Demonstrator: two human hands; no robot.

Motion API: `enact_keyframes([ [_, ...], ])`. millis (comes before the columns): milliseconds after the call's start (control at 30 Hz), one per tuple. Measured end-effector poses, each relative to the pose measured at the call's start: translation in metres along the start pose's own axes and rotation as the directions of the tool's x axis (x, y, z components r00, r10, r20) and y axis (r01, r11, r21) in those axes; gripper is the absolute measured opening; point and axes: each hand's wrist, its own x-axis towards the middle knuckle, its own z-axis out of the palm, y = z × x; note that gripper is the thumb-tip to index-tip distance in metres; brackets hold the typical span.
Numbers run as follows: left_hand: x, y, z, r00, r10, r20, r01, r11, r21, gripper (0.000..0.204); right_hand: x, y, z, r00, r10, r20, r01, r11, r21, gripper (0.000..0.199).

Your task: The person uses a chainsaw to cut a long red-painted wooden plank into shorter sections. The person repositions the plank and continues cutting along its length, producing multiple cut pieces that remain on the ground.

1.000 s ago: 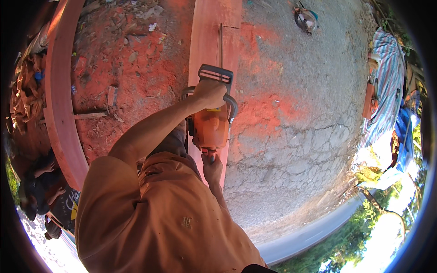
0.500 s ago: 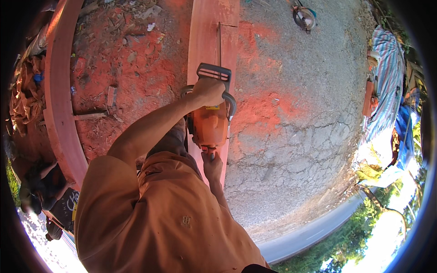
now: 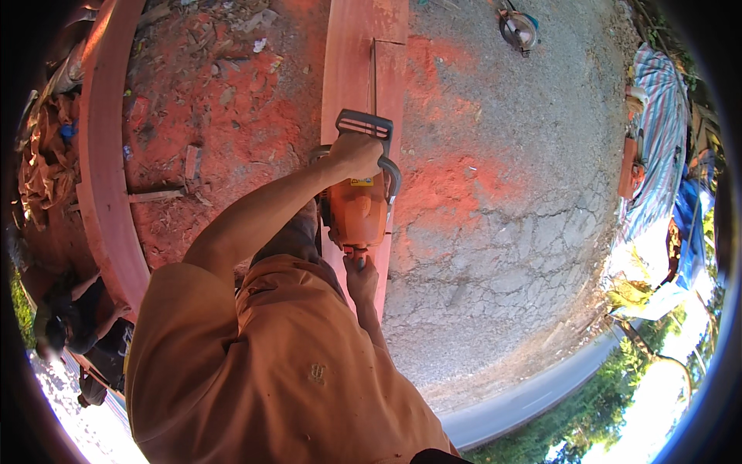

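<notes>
An orange chainsaw [image 3: 360, 213] sits over a long reddish wooden plank [image 3: 349, 69], its front pointing away from me. My left hand [image 3: 357, 153] is closed around the chainsaw's curved front handle, just behind the black hand guard [image 3: 363, 122]. Behind the motor body, my right hand [image 3: 361, 276] grips the rear handle, its fingers partly hidden. A thin dark line runs lengthwise along the plank ahead of the guard and meets a short crosswise line; whether it is bar or cut, I cannot tell.
Another long plank [image 3: 104, 170] lies to the left, near a crouching person [image 3: 77, 309]. A circular saw [image 3: 519, 31] rests on the ground at the far right. Red sawdust [image 3: 456, 185] covers ground on both sides. A striped tarp [image 3: 657, 131] lies along the right edge.
Both hands keep their grip and the chainsaw stays in nearly the same place on the plank. The whole view has shifted slightly. The person at the left has moved a little.
</notes>
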Motion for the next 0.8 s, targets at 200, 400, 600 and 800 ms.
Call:
enact_keyframes([
  [200, 0.001, -0.004, 0.008, 0.999, 0.025, -0.031, -0.025, 1.0, 0.016, 0.017, 0.002, 0.004, 0.004, 0.999, -0.017, -0.028, 0.017, 1.0, 0.0, 0.041],
  [400, 0.003, -0.004, 0.013, 1.0, 0.013, -0.008, -0.013, 0.999, 0.031, 0.017, 0.005, 0.013, 0.008, 1.0, -0.004, -0.023, 0.005, 0.999, 0.041, 0.043],
  [600, 0.003, -0.006, 0.019, 1.0, 0.002, 0.009, -0.003, 0.999, 0.037, 0.017, 0.011, 0.024, 0.014, 0.999, -0.039, -0.03, 0.041, 0.998, 0.047, 0.042],
  [800, 0.007, -0.007, 0.024, 1.0, -0.013, 0.026, 0.011, 0.998, 0.054, 0.017, 0.018, 0.028, 0.02, 0.999, -0.037, -0.035, 0.039, 0.998, 0.048, 0.044],
])
